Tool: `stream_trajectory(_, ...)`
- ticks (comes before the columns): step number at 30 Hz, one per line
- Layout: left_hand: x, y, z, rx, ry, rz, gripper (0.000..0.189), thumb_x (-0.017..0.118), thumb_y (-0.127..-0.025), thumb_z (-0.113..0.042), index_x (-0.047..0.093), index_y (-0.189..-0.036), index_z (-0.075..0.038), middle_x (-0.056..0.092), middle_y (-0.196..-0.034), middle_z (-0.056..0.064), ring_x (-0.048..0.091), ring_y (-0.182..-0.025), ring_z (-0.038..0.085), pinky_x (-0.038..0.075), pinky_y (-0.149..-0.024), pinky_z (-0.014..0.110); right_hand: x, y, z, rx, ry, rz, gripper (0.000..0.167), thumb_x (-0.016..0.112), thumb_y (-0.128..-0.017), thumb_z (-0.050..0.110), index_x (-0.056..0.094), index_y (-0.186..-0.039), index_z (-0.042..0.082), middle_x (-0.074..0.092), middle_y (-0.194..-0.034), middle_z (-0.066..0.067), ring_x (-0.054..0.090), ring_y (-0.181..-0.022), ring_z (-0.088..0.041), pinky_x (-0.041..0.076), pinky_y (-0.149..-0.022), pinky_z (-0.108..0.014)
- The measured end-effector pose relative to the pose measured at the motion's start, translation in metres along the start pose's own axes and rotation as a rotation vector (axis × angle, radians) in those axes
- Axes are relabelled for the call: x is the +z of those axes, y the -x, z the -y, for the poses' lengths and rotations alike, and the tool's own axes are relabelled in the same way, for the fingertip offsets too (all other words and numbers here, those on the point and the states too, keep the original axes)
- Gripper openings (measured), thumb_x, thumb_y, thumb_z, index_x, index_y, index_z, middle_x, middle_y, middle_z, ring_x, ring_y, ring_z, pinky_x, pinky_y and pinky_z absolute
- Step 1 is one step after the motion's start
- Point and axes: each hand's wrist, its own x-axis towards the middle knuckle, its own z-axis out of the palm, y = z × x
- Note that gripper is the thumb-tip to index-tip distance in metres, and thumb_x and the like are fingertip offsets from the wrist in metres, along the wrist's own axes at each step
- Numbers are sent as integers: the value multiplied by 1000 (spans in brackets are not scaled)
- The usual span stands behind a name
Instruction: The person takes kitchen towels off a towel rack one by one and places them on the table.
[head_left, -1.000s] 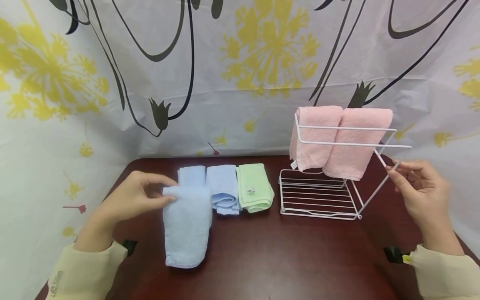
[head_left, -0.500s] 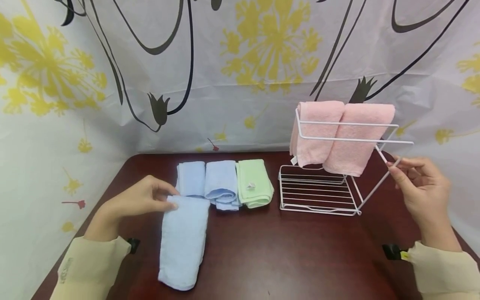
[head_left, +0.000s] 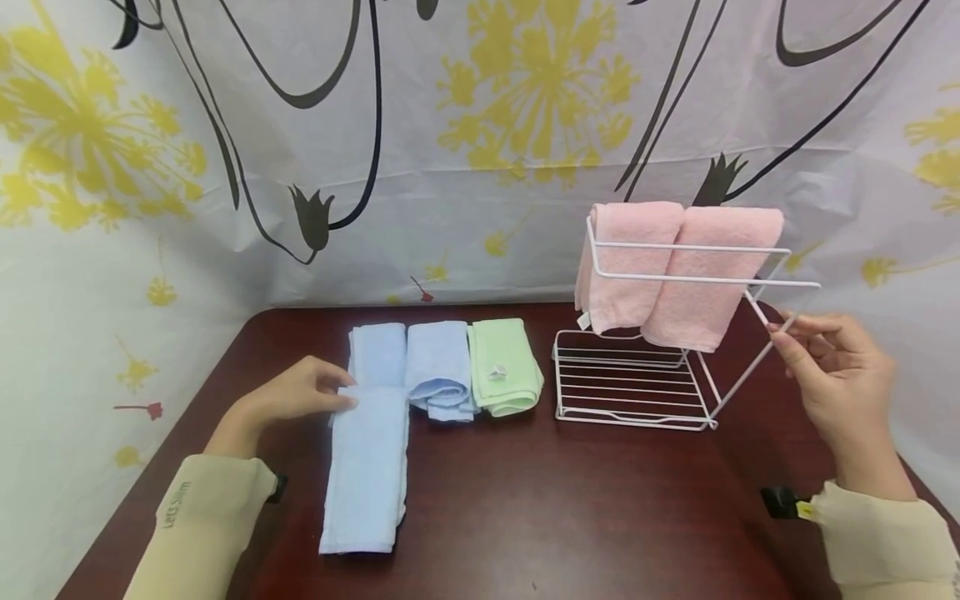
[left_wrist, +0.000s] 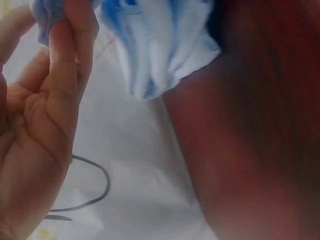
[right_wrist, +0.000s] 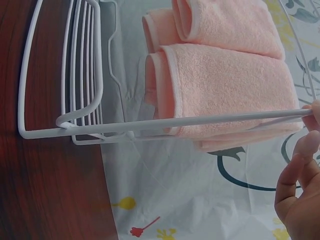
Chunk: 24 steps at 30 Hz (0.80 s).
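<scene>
My left hand [head_left: 303, 389] pinches the upper left edge of a folded light blue towel [head_left: 365, 475], which hangs down toward the front of the table. In the left wrist view the fingertips [left_wrist: 62, 37] hold a bit of blue cloth. My right hand [head_left: 843, 375] grips the slanted side bar of a white wire rack [head_left: 633, 422] between thumb and fingers. Two folded pink towels [head_left: 633, 300] drape over the rack's top bars. Seen from the right wrist, the side bar [right_wrist: 200, 121] runs into the fingers at the right edge.
Behind the held towel lie another folded blue towel [head_left: 377, 354], a second blue one [head_left: 438, 358] and a green one [head_left: 504, 367] with a white tag, side by side. A patterned cloth [head_left: 420, 200] screens the back of the dark red table [head_left: 540, 508].
The left hand has brought the light blue towel lower and toward the table, then slightly back, and it now hangs straighter. The right hand keeps its grip on the rack.
</scene>
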Motion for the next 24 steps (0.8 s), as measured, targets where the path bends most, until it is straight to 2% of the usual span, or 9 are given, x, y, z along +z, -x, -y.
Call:
stream_trajectory(8, 6, -2, 8, -47, -40, 22, 34, 75, -89, -30, 72, -113, -6, 72, -98, 5, 63, -86, 18, 58, -78, 39, -1, 0, -2, -9, -1, -8, 23, 55, -82, -29, 59, -104, -23, 75, -96, -10, 74, -84, -14, 44, -53, -15)
stream_trajectory(16, 9, 0, 9, -51, -40, 3, 35, 75, -88, -29, 71, -113, -5, 72, -102, 6, 63, -90, 19, 59, -80, 42, 1, 1, 0, 5, -4, -8, 22, 54, -83, -28, 59, -103, -22, 75, -97, -10, 74, -85, -13, 44, -53, -15)
stream_trajectory(20, 9, 1, 9, -69, -44, 8, 36, 76, -88, -30, 71, -113, -5, 72, -101, 6, 64, -90, 19, 59, -80, 42, 2, 1, -1, 12, -3, -5, 22, 54, -83, -29, 59, -103, -22, 75, -96, -10, 74, -84, -14, 43, -52, -15)
stream_trajectory(24, 6, 0, 8, -62, -49, 14, 37, 75, -88, -30, 70, -115, -5, 72, -103, 6, 65, -91, 18, 59, -81, 41, 1, 1, -1, 13, -17, -11, 22, 53, -83, -29, 60, -102, -21, 75, -95, -11, 74, -84, -14, 44, -53, -15)
